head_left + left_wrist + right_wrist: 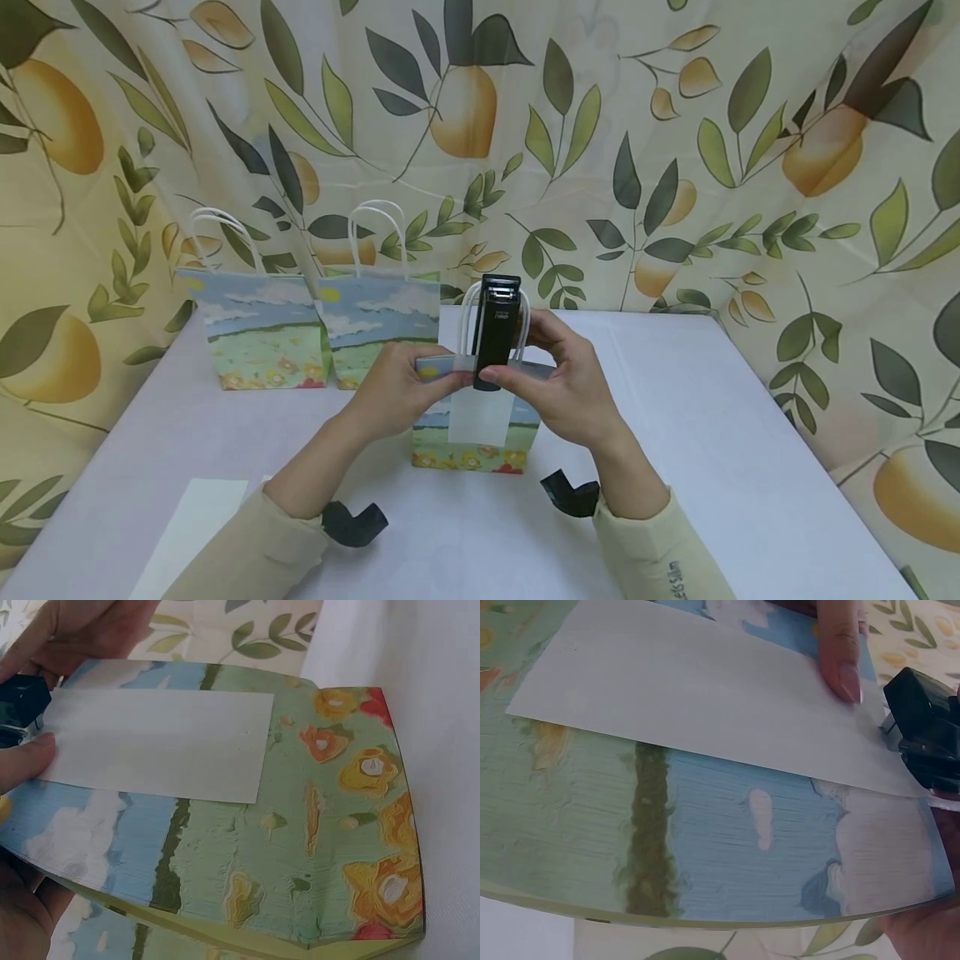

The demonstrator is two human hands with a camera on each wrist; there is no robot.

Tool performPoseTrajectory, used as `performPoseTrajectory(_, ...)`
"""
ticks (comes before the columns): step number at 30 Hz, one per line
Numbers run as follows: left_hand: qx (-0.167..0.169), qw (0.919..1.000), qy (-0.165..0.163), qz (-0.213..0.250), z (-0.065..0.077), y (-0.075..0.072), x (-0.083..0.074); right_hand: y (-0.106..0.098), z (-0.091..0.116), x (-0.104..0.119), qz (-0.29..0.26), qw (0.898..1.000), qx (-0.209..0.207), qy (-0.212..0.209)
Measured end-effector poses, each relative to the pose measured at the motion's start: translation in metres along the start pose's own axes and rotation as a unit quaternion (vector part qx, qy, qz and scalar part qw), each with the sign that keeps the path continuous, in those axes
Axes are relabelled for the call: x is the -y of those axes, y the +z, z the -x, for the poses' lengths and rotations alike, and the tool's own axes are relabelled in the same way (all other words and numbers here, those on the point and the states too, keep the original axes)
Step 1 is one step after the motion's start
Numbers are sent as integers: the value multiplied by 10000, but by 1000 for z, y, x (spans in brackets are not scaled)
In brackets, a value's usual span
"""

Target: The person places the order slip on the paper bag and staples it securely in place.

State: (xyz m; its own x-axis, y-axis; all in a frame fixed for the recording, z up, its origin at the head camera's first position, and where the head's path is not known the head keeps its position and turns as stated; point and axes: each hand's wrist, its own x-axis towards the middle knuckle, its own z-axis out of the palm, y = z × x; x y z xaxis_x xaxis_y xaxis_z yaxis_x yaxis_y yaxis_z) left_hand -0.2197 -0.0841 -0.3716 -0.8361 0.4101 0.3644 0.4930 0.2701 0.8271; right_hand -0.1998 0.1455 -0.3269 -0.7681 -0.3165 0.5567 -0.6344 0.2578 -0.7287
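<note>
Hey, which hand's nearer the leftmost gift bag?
Left. The left hand is right of the leftmost gift bag, pinching another bag near its top; the right hand is farther right, gripping the stapler.

stapler (22,703): cut off, both wrist views | white sheet (193,529): partly behind sleeve (258,546)

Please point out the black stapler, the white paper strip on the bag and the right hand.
Black stapler (497,333), head view: middle of its body.
White paper strip (157,745), left wrist view: its bare middle.
Right hand (568,385), head view: middle of the hand.
</note>
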Motion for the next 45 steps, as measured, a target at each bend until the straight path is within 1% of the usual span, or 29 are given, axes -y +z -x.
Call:
performPoseTrajectory(4,37,10000,-74,-46,0,-2,-2,1,-1,0,-98,9999,73,-117)
performPoseTrajectory(9,111,9996,-224,-105,1,-6,-2,1,-1,1,-61,9999,99,-117)
performPoseTrajectory(14,183,9995,-232,-56,2,-9,0,1,-2,3,-26,9999,111,-113)
performPoseTrajectory(17,109,9996,-263,93,3,-8,-2,2,-2,3,2,9999,134,-107)
performPoseTrajectory(19,-59,9994,-288,167,5,-6,-5,2,-1,3,28,9998,147,-105)
performPoseTrajectory(24,-496,9982,32,350,6,2,-11,3,0,2,-1,9997,189,-180)
performPoseTrajectory(28,-652,9967,378,291,6,6,-13,3,0,2,-17,9996,174,-226)
performPoseTrajectory(33,-691,9950,693,186,5,8,-12,4,1,2,-2,9997,121,-222)
performPoseTrajectory(38,-691,9927,973,180,4,10,-11,5,2,3,41,9997,75,-230)
performPoseTrajectory(41,-686,9918,1066,184,3,11,-11,5,3,4,104,9997,51,-220)
performPoseTrajectory(45,-711,9912,1111,143,3,12,-12,5,4,4,148,9997,-1,-198)
